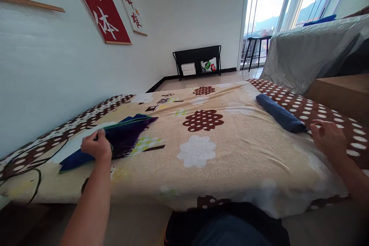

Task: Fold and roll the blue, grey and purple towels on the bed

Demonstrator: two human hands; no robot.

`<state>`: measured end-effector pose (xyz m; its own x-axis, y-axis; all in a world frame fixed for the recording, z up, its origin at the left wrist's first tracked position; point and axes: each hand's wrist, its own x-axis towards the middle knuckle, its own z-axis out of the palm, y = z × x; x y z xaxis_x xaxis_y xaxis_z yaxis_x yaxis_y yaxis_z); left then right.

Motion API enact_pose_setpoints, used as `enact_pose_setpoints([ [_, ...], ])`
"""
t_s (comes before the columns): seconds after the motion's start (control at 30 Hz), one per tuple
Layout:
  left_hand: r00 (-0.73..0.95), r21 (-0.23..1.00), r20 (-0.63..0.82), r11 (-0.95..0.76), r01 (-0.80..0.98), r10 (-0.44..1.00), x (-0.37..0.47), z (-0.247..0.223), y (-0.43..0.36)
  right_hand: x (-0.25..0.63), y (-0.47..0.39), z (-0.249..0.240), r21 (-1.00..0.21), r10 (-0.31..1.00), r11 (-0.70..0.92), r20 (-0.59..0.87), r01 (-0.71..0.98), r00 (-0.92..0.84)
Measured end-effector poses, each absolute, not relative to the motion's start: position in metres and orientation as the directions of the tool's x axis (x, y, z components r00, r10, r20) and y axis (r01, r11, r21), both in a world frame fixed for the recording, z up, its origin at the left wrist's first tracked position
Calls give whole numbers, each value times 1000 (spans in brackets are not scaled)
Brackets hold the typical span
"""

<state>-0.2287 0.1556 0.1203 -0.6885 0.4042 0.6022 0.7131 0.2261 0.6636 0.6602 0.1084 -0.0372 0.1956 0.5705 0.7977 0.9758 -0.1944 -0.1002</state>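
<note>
My left hand [97, 144] pinches the edge of a dark blue and purple cloth [122, 136] with green trim. The cloth is partly raised and folded, and its far end rests on the blanket. To the right, my right hand [328, 138] is beside the near end of a dark blue rolled bundle [279, 113], fingers loosely bent and apart. The bundle lies slantwise on the blanket; whether it is rolled cloth or a covered umbrella I cannot make out. Beneath both is a beige fleece blanket [245, 150] with brown and white flower shapes and a dotted brown border.
A black cable [39, 184] loops over the blanket's left end. At the right stand a plastic-covered piece of furniture [300, 46] and a cardboard box [340, 92]. Farther back are a black rack [197, 55] against the wall and a dark stool [258, 40] by the window.
</note>
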Motion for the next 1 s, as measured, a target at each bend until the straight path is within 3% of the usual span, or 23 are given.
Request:
enact_pose_setpoints([
  [0.1, -659, 686, 668, 57, 725, 345, -204, 134, 171, 621, 110, -15, -199, 562, -41, 805, 979, 188],
  [0.17, -621, 703, 699, -177, 689, 356, -174, 139, 180, 588, 112, 1, -225, 604, 82, 786, 971, 131],
  [0.23, -600, 705, 709, -382, 597, 372, -134, 141, 185, 552, 115, 16, -229, 654, 212, 755, 950, 36],
  [0.3, -582, 712, 699, -475, 517, 416, -88, 141, 182, 513, 115, 31, -221, 690, 315, 721, 923, -63],
  [0.37, -543, 764, 628, -575, 294, 557, -40, 142, 171, 470, 110, 47, -273, 736, 449, 653, 851, -179],
  [0.5, -258, 885, 443, -465, -30, 859, 40, 148, 127, 383, 83, 86, -532, 783, 618, 478, 578, -398],
  [0.6, 26, 946, 303, -297, -132, 953, 74, 154, 89, 335, 58, 113, -604, 731, 676, 478, 421, -487],
  [0.7, 223, 970, 241, -229, -81, 944, 88, 157, 60, 310, 38, 125, -548, 645, 759, 565, 351, -514],
  [0.87, 348, 984, 179, -165, -68, 920, 87, 152, 45, 298, 29, 116, -287, 500, 850, 703, 441, -506],
  [1.0, 351, 993, 114, -99, -62, 929, 86, 141, 50, 294, 32, 104, -355, 579, 792, 695, 497, -426],
])
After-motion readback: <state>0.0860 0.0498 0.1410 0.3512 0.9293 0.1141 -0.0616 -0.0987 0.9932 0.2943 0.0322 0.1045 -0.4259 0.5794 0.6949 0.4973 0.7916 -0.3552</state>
